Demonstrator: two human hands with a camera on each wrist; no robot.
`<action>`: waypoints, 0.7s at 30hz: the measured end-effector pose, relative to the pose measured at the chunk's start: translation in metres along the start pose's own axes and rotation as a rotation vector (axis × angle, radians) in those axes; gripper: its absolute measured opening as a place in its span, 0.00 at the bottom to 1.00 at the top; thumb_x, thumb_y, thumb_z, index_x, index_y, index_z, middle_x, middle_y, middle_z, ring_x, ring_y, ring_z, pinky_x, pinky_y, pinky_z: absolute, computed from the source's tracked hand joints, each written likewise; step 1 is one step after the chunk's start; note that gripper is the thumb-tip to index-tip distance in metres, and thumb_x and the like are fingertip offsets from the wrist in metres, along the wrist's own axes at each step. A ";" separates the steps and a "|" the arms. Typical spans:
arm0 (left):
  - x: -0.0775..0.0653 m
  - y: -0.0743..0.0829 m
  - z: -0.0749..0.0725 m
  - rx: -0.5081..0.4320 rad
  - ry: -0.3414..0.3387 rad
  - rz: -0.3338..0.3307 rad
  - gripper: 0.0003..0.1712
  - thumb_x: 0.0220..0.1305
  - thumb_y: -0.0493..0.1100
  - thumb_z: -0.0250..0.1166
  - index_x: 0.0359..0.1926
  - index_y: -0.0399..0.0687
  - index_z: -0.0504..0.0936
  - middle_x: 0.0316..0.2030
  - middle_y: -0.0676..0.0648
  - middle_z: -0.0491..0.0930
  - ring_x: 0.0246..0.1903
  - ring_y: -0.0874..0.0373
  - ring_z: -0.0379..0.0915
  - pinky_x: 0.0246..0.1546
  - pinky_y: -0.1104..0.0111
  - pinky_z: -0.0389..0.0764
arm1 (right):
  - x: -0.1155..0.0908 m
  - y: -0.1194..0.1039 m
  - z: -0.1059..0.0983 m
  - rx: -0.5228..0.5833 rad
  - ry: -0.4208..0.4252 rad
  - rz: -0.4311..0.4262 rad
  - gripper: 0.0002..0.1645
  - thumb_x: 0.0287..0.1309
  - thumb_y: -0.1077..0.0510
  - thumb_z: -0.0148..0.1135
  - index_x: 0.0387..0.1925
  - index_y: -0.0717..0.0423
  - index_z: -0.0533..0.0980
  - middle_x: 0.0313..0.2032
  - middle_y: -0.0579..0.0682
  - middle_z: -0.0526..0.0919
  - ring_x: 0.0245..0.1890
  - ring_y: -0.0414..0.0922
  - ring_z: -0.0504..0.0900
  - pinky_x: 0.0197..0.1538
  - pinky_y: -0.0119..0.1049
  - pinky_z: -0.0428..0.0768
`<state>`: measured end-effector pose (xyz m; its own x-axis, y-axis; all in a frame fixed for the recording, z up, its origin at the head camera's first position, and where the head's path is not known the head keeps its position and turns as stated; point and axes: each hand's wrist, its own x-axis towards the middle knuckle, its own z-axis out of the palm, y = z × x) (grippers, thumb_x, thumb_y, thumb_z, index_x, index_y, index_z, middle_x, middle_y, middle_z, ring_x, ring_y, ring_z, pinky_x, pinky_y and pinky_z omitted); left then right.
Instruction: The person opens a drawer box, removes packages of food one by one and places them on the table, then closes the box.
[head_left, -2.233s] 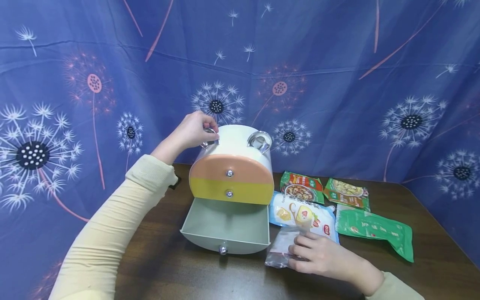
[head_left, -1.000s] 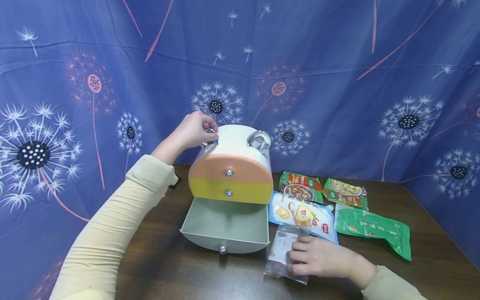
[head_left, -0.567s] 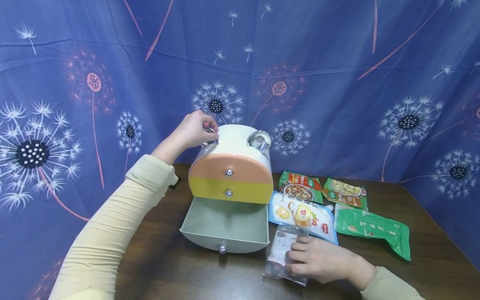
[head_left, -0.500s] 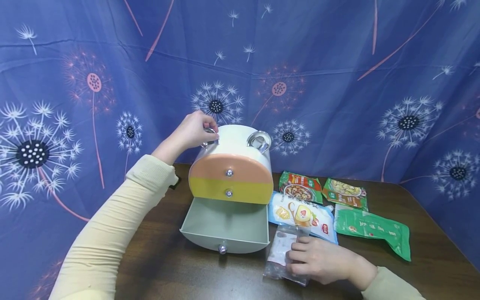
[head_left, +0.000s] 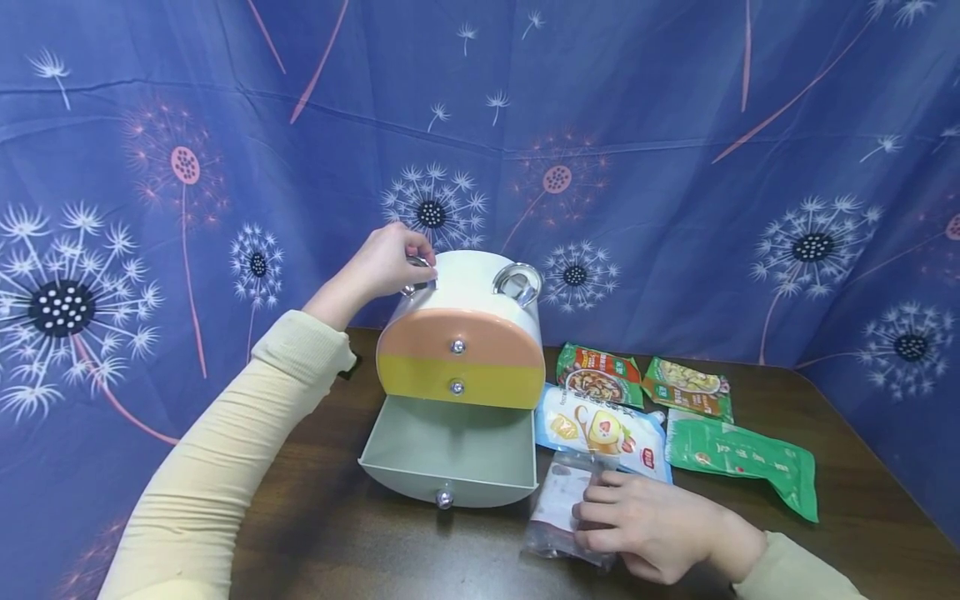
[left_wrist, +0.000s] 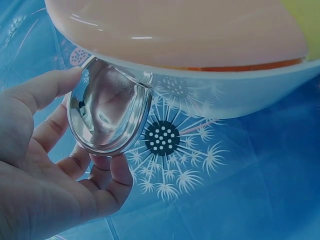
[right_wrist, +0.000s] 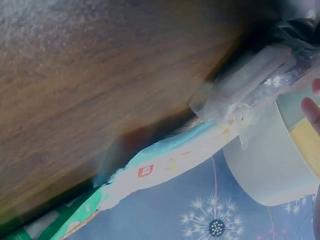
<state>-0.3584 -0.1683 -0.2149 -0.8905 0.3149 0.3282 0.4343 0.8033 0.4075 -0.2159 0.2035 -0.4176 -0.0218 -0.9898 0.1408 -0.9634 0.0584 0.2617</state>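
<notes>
A rounded drawer box (head_left: 472, 275) with a white body stands on the table, its lowest, grey-green drawer (head_left: 450, 450) pulled out. My left hand (head_left: 390, 260) grips the shiny silver ear (left_wrist: 110, 107) on the box's left top, fingers and thumb curled about its rim. Right of the drawer lies a clear plastic packet (head_left: 558, 504) with a white item inside. My right hand (head_left: 645, 521) holds this packet by its right side with bent fingers; the thumb is hidden in the head view. In the right wrist view only fingertips (right_wrist: 311, 107) show at the edge.
Behind the packet lies a white-and-blue spouted pouch (head_left: 603, 429). A red-and-green food packet (head_left: 600, 373), a green-and-brown one (head_left: 688, 387) and a long green packet (head_left: 742, 458) lie around it. A second silver ear (head_left: 517, 283) tops the box. A blue patterned cloth (head_left: 645, 150) hangs behind.
The clear packet came down flatter toward the front edge after 2.2 s ago. Since half a second ago my right hand has turned slightly and the packet has creased. My left hand stays put.
</notes>
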 end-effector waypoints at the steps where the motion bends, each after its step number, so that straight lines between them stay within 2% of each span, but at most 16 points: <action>1: 0.000 0.000 0.000 0.000 0.000 0.001 0.07 0.54 0.45 0.67 0.34 0.48 0.83 0.44 0.44 0.74 0.48 0.50 0.68 0.50 0.54 0.70 | 0.000 0.000 -0.001 -0.006 0.006 -0.010 0.33 0.40 0.49 0.62 0.55 0.40 0.71 0.46 0.40 0.72 0.45 0.40 0.70 0.51 0.40 0.70; 6: -0.001 0.000 0.000 0.000 0.003 0.009 0.07 0.54 0.45 0.68 0.33 0.48 0.83 0.45 0.43 0.74 0.49 0.49 0.69 0.51 0.53 0.70 | 0.002 0.000 -0.005 -0.025 0.044 -0.032 0.32 0.40 0.50 0.59 0.54 0.42 0.72 0.45 0.41 0.72 0.44 0.40 0.71 0.50 0.40 0.69; 13: -0.001 0.001 -0.001 0.001 0.001 0.003 0.07 0.55 0.45 0.67 0.34 0.48 0.83 0.45 0.43 0.74 0.49 0.49 0.68 0.51 0.53 0.70 | 0.014 0.001 -0.015 -0.049 0.113 -0.072 0.23 0.51 0.48 0.54 0.51 0.44 0.74 0.44 0.42 0.74 0.42 0.41 0.71 0.46 0.39 0.70; 21: -0.001 0.001 0.000 -0.001 0.001 -0.001 0.07 0.55 0.45 0.67 0.33 0.48 0.83 0.45 0.43 0.74 0.49 0.49 0.68 0.51 0.53 0.70 | 0.028 0.005 -0.024 -0.119 0.187 -0.131 0.20 0.50 0.48 0.53 0.46 0.45 0.75 0.44 0.46 0.77 0.41 0.45 0.74 0.44 0.40 0.71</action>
<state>-0.3568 -0.1680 -0.2144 -0.8907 0.3140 0.3287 0.4338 0.8030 0.4086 -0.2154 0.1796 -0.3893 0.1615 -0.9494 0.2694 -0.9161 -0.0428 0.3985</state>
